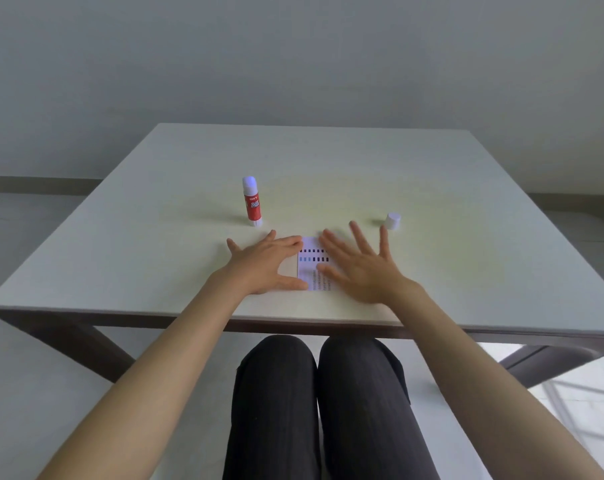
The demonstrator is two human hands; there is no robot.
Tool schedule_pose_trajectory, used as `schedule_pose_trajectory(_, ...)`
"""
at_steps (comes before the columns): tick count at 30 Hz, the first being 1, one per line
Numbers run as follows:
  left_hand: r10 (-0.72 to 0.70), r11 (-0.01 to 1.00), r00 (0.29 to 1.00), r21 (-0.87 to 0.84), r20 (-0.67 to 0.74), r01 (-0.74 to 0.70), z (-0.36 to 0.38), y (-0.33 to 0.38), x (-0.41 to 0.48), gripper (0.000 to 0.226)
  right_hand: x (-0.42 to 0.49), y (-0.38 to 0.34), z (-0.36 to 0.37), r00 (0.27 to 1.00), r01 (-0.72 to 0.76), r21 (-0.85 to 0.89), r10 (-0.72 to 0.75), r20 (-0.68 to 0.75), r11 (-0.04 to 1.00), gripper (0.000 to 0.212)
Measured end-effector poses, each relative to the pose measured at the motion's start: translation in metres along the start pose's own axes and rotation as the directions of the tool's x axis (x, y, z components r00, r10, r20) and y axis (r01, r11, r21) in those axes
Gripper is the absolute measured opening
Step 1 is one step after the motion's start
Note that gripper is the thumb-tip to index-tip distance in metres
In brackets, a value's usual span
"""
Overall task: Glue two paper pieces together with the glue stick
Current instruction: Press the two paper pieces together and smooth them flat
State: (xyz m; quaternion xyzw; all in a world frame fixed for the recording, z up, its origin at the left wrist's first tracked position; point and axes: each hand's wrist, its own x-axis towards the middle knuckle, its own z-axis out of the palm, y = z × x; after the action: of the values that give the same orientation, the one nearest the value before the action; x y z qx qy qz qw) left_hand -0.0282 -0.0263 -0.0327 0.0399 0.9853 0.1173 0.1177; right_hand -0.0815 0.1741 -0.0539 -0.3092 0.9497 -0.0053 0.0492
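Observation:
A small white paper piece (312, 265) printed with dark and blue marks lies flat near the table's front edge. My left hand (264, 263) rests on its left side, fingers and thumb touching the paper's edge. My right hand (357, 265) lies flat with fingers spread over its right side. Whether a second piece lies under it I cannot tell. A red and white glue stick (252, 202) stands upright with its cap off, behind my left hand. Its white cap (393, 221) sits on the table to the right, beyond my right hand.
The pale square table (432, 188) has dark legs and stands against a grey wall. My knees in dark trousers (321, 403) show below the front edge.

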Motion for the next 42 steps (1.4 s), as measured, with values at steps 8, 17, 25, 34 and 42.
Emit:
schedule_pose_trajectory(8,0.001,1.0,1.0,-0.029,0.009,0.0,0.001,-0.001,0.001,0.088,-0.03,-0.026,0.018,0.977,0.21,0.032,-0.208,-0.052,0.977,0.082)
schedule_pose_trajectory(17,-0.01,1.0,0.999,-0.016,0.03,0.01,0.0,-0.001,0.001,0.087,-0.041,-0.028,0.015,0.975,0.219,0.029,-0.218,-0.036,0.975,0.088)
schedule_pose_trajectory(25,-0.019,0.999,0.999,0.036,0.044,0.017,-0.004,0.002,0.001,0.088,-0.024,-0.003,-0.002,0.998,0.059,-0.021,-0.059,-0.009,0.998,0.079)
schedule_pose_trajectory(34,-0.007,0.998,0.999,0.062,0.038,0.005,-0.003,-0.001,0.003,0.087,-0.004,0.017,0.004,1.0,0.016,0.035,-0.016,0.002,0.999,0.069)
schedule_pose_trajectory(42,-0.101,0.759,0.883,-0.61,-0.458,-0.229,0.006,-0.026,-0.009,0.04,-0.009,0.016,0.012,0.994,0.043,0.068,-0.035,-0.104,0.997,0.073)
